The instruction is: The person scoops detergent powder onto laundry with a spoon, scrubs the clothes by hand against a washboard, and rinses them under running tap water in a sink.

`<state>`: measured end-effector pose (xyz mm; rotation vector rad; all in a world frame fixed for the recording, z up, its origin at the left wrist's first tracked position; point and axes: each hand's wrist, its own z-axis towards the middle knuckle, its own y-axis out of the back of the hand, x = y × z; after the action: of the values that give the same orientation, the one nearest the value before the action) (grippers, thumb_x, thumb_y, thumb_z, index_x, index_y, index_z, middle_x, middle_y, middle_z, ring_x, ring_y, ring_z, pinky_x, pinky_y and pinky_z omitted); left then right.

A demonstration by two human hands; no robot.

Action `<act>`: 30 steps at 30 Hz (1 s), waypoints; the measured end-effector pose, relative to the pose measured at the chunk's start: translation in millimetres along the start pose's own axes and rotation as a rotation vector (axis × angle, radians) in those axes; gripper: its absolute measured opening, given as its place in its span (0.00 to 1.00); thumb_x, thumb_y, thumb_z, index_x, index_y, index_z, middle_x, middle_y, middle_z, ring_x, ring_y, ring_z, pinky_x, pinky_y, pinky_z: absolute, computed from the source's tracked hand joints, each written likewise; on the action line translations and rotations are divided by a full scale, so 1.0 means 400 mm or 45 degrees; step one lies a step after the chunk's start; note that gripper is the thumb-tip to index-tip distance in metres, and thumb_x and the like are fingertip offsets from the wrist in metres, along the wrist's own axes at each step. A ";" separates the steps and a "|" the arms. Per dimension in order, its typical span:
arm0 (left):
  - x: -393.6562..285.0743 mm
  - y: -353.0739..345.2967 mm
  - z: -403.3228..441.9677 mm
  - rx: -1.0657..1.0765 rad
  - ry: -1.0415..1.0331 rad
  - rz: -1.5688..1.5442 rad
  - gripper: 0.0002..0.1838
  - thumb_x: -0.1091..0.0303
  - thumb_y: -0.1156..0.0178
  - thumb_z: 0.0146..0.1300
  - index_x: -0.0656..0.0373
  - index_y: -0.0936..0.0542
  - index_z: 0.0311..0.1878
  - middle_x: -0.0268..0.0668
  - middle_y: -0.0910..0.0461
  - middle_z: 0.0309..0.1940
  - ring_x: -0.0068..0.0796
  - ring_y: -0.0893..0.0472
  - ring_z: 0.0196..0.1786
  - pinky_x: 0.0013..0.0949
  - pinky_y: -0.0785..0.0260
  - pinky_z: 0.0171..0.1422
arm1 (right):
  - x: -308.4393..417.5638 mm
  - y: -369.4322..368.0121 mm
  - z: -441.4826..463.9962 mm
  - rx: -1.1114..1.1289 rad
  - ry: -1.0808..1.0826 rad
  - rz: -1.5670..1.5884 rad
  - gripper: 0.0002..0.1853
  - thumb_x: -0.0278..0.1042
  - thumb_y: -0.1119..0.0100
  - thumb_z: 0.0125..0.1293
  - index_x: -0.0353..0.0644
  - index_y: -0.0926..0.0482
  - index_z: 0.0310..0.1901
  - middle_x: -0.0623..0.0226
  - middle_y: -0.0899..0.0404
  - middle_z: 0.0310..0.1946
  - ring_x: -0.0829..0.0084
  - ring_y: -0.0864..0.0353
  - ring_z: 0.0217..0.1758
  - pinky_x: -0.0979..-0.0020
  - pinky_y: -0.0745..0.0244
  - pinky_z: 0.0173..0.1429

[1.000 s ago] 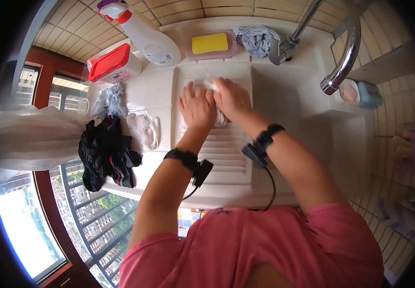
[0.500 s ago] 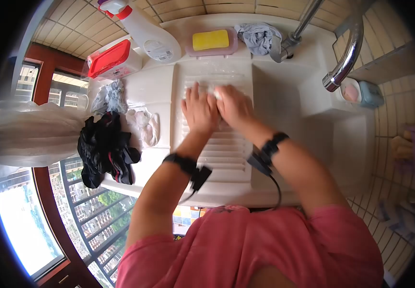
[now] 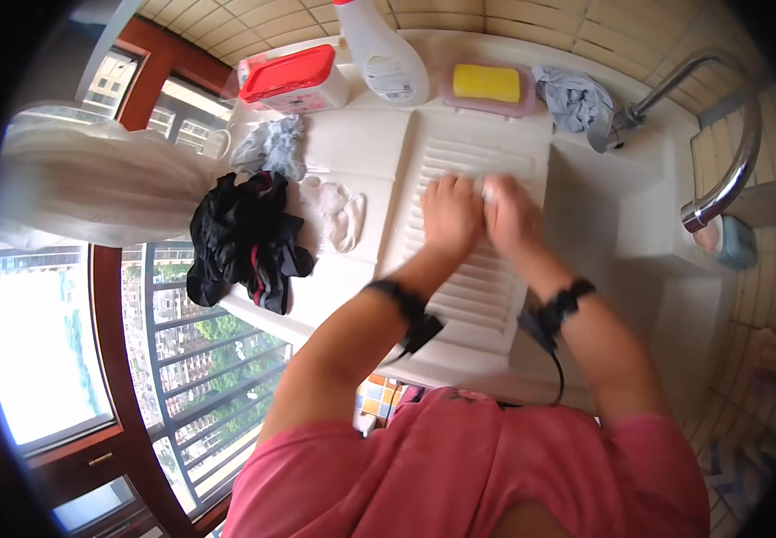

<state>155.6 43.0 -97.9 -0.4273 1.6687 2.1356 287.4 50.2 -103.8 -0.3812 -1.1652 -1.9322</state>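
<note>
My left hand [image 3: 452,215] lies palm down on the ribbed washboard [image 3: 473,309], its fingers curled and pressed down. Right beside it, almost touching, my right hand [image 3: 511,215] is closed in a loose fist. A small whitish bit shows in the gap between the two hands, too little of it to name. Both wrists wear black bands with a small device and cable. To the left of my hands lie a white crumpled cloth [image 3: 338,215], a black garment with red trim [image 3: 246,238] and a grey-blue cloth [image 3: 271,145].
Along the back edge stand a red-lidded box [image 3: 294,81], a white spray bottle [image 3: 388,63], a yellow sponge [image 3: 486,83] on a pink dish, and a bunched grey cloth [image 3: 576,97]. On the right, a chrome faucet [image 3: 737,170] arches over the sink basin [image 3: 621,220].
The view has turned, so the scene sits further right and is tilted. My hands stay together on the washboard; the left fingers, stretched out earlier, are now more curled.
</note>
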 end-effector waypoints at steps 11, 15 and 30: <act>0.043 -0.039 0.124 -0.215 -0.076 0.110 0.09 0.61 0.45 0.71 0.56 0.22 0.41 0.42 0.22 0.41 0.50 0.25 0.47 0.53 0.37 0.50 | -0.046 -0.064 0.126 -0.010 -0.116 -0.105 0.09 0.29 0.41 0.62 0.45 0.24 0.45 0.56 0.19 0.38 0.47 0.18 0.40 0.49 0.22 0.41; 0.002 0.032 -0.049 0.132 0.009 0.073 0.11 0.58 0.48 0.72 0.54 0.21 0.42 0.40 0.22 0.46 0.50 0.27 0.52 0.55 0.37 0.57 | 0.022 0.016 -0.011 0.048 -0.050 0.017 0.10 0.28 0.40 0.60 0.45 0.23 0.45 0.58 0.19 0.36 0.49 0.17 0.39 0.50 0.22 0.40; 0.007 0.013 -0.068 0.122 -0.100 0.194 0.11 0.59 0.46 0.69 0.54 0.20 0.46 0.41 0.21 0.43 0.48 0.25 0.49 0.50 0.37 0.56 | 0.011 0.009 -0.019 0.009 -0.003 0.063 0.10 0.29 0.41 0.61 0.44 0.21 0.45 0.56 0.19 0.34 0.50 0.17 0.37 0.52 0.22 0.40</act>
<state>150.7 15.8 -101.3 -0.1909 1.8009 2.1368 288.9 40.8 -103.1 -0.4056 -1.1532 -1.8850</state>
